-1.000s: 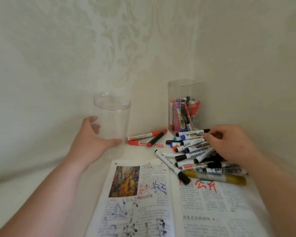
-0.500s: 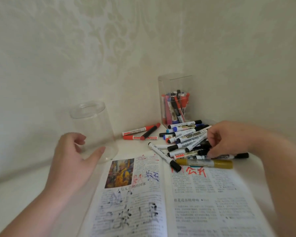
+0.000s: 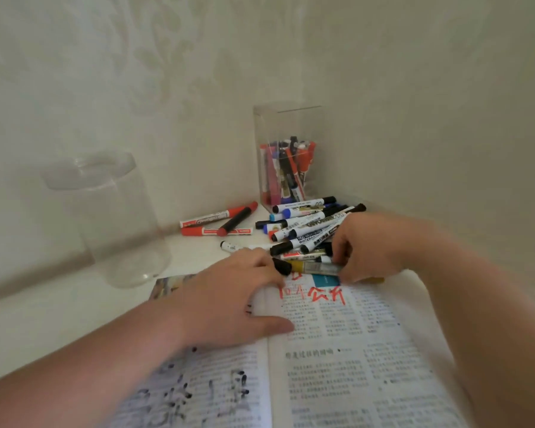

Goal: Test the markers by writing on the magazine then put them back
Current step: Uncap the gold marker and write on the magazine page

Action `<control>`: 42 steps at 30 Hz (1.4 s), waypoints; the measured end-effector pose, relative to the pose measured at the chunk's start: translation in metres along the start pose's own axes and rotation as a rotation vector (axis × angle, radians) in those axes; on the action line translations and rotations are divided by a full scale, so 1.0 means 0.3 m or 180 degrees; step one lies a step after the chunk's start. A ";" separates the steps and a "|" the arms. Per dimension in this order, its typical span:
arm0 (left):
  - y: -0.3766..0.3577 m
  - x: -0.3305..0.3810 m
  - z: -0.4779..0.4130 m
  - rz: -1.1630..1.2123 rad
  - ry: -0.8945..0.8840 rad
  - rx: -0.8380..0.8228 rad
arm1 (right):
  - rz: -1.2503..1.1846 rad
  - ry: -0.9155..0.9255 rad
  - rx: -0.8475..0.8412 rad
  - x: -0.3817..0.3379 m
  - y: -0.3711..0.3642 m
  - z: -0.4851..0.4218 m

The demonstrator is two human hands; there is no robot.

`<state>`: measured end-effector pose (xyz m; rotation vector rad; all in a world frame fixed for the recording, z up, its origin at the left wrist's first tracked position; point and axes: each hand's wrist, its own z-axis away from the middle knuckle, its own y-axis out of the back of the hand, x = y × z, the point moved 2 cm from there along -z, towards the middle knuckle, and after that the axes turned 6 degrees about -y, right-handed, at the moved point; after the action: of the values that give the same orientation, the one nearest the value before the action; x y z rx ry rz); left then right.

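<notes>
Right hand [image 3: 368, 245] is curled down into the heap, and as far as I can tell its fingers are pinching the gold-bodied marker with a black cap [image 3: 309, 267], which lies across the top edge of the open printed magazine [image 3: 337, 350]. The left hand [image 3: 229, 298] lies flat on the magazine with fingers stretched out and thumb spread. Its fingertips are right at that marker's black cap, so both hands meet on the same pen. Just behind them is the loose pile of white-barrelled whiteboard markers [image 3: 306, 223], and three red markers [image 3: 217, 225] lie a bit further left on the white surface [image 3: 44, 319]. Progress-wise I'd say partway: there are black scribbles on the left page and red strokes on the right one. The clear square box [image 3: 291, 125] in the corner already holds a bunch, but the clear round plastic jar [image 3: 121, 227] looks empty and plenty of pens are out.
</notes>
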<state>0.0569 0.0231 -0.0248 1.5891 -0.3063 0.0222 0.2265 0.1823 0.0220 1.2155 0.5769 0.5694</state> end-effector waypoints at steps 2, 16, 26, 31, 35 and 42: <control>-0.017 -0.011 0.012 0.0113 0.0088 0.0113 | -0.0009 0.0020 0.0049 0.005 0.001 -0.007; 0.027 -0.011 0.014 0.0225 0.0386 -0.0398 | -0.0324 0.0448 0.0560 -0.012 -0.048 -0.072; 0.032 -0.087 -0.037 0.0375 0.0523 0.0311 | -0.0362 0.0645 0.1030 -0.011 -0.061 -0.123; 0.056 -0.117 -0.086 -0.0013 0.0652 0.0485 | -0.0611 0.0506 0.0927 -0.008 -0.038 -0.090; 0.004 -0.117 -0.090 -0.0033 0.0697 0.0947 | -0.0627 0.0234 0.0807 0.008 -0.028 -0.071; 0.001 -0.129 -0.105 0.0088 0.0498 0.1432 | -0.0909 0.0230 0.0858 0.009 -0.031 -0.064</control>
<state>0.0250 0.0609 -0.0309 2.0154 -0.2086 0.2506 0.2164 0.1952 0.0082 1.3390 0.8936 0.3003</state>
